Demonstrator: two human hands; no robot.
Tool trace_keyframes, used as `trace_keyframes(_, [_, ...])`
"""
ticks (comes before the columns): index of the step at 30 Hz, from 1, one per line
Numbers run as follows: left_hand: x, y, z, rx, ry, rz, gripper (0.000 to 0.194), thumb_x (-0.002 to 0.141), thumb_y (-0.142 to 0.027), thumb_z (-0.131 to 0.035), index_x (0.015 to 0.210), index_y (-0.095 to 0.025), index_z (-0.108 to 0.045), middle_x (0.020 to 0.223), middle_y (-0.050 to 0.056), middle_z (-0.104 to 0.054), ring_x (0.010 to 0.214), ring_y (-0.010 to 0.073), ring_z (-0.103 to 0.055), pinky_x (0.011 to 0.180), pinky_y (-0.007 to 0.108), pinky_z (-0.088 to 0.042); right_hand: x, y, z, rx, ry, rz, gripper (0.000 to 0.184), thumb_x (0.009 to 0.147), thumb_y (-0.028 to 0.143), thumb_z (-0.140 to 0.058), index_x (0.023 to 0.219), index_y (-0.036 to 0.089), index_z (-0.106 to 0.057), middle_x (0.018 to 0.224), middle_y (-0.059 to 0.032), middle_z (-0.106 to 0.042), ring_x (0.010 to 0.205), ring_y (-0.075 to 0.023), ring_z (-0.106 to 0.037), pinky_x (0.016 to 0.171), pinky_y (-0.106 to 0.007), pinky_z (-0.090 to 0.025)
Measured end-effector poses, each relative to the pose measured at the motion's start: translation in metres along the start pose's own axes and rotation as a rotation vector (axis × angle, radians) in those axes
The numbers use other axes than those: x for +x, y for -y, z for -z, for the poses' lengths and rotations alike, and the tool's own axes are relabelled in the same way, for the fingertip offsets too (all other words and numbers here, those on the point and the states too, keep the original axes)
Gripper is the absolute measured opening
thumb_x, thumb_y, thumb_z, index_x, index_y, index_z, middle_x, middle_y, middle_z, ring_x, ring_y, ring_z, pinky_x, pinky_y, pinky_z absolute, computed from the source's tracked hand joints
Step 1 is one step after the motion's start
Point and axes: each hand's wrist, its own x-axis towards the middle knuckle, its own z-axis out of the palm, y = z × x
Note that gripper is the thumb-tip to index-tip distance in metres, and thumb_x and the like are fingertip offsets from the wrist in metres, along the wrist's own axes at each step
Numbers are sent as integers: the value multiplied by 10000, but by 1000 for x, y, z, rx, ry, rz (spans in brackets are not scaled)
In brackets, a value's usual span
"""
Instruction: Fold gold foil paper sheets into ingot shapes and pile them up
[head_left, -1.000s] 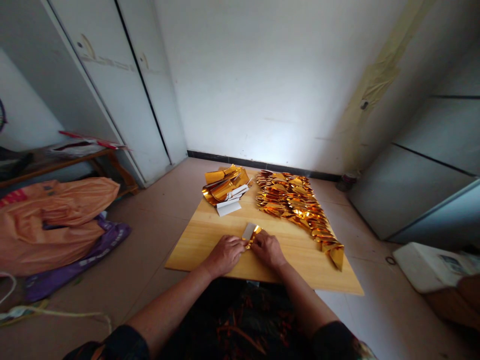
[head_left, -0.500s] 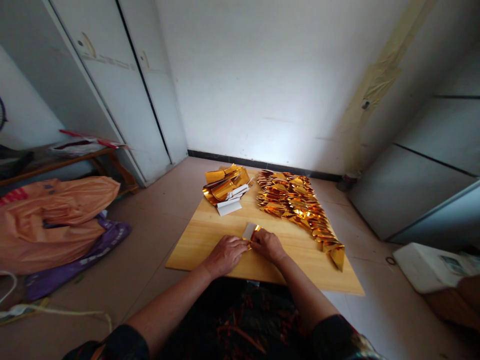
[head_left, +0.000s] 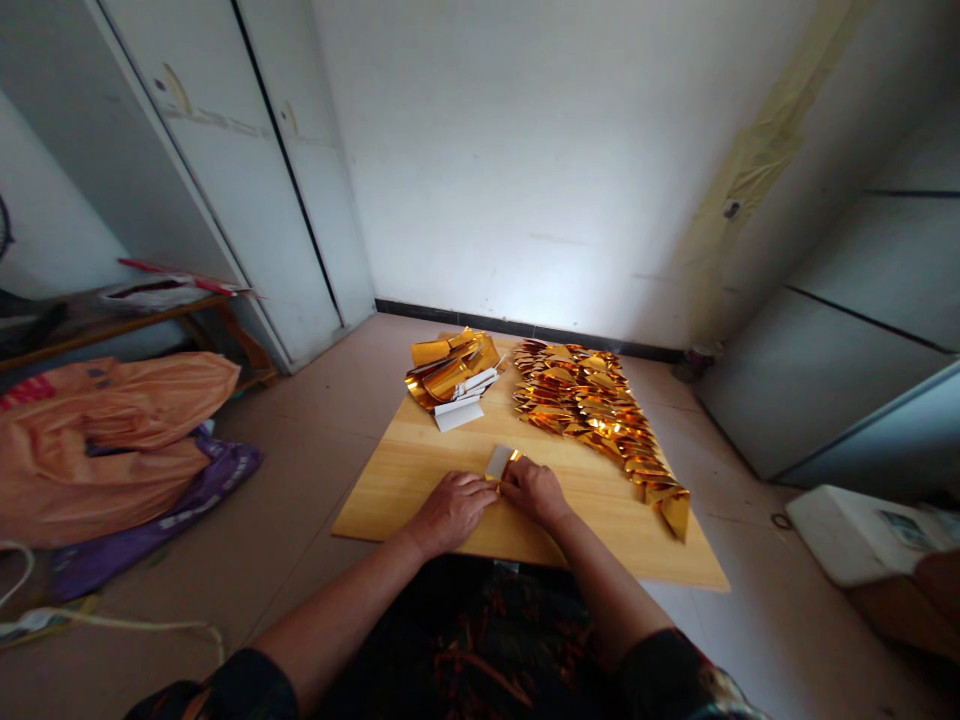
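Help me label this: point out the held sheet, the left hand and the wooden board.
Held sheet (head_left: pixel 498 461), head view: pale face.
Left hand (head_left: pixel 453 510), head view: its back.
Wooden board (head_left: pixel 386 490), head view: bare left area.

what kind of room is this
Probably a room in a home, used here for handwork: there's a tall pale cabinet on the left, what looks like a fridge on the right, and gold foil pieces on a wooden board.

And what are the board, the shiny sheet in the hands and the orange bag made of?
Board: wood or wood-look laminate, smooth; pale grain shows.

Sheet: probably foil-faced paper; mirror-like gold one side, dull whitish the other.

Bag: likely thin plastic, slightly glossy; it crumples in soft folds.
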Motion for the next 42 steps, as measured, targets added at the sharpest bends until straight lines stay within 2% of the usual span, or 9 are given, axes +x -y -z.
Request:
trace_keyframes(9, [0,-2,1,1,-26,-10,301,871,-130,-428,1055,-211,-652,1085,65,-668,996,178,-581,853,346,-473,1,2,2,-24,17,-13,149,848,277,-512,803,198,-630,881,-26,-648,744,-119,-577,623,-208,-327])
trace_keyframes(15, [0,-3,2,22,4,2,307,858,-118,-444,1086,-209,-629,1104,62,-661,995,190,-580,855,367,-468,1,0,-3,-28,-30,-6,145,849,294,-523,800,200,-622,863,-28,-643,731,-125,-577,609,-216,-325])
trace_keyframes(24, [1,-5,2,35,34,18,291,859,-118,-464,1089,-205,-619,1105,57,-654,999,188,-573,864,364,-459,2,-1,-5,-39,-21,-28,143,842,297,-520,801,201,-619,849,-30,-634,706,-127,-568,583,-220,-309])
trace_keyframes(31, [4,-9,7,46,94,56,267,850,-133,-497,1066,-219,-626,1112,42,-650,1001,194,-566,869,370,-437,2,-9,-14,90,-128,-20,79,787,238,-573,741,181,-600,834,-12,-598,662,-97,-525,590,-201,-321])
trace_keyframes(34, [5,-10,9,48,107,71,271,840,-132,-505,1064,-225,-627,1108,43,-645,999,186,-561,871,360,-430,3,-15,-14,184,-145,-1,67,767,155,-557,720,176,-600,831,-12,-592,701,-99,-540,633,-187,-361])
trace_keyframes(38, [6,-12,8,44,103,93,267,830,-128,-508,1042,-230,-633,1088,41,-647,979,190,-560,857,362,-427,3,-20,-13,308,-140,32,141,733,63,-534,737,175,-619,845,-17,-602,793,-108,-568,716,-180,-403])
trace_keyframes(42, [6,-14,7,45,66,97,251,823,-126,-508,1011,-221,-644,1051,50,-649,966,189,-554,850,356,-423,3,-20,-16,316,-143,-2,68,721,138,-588,756,181,-628,855,-13,-596,767,-118,-569,702,-203,-420])
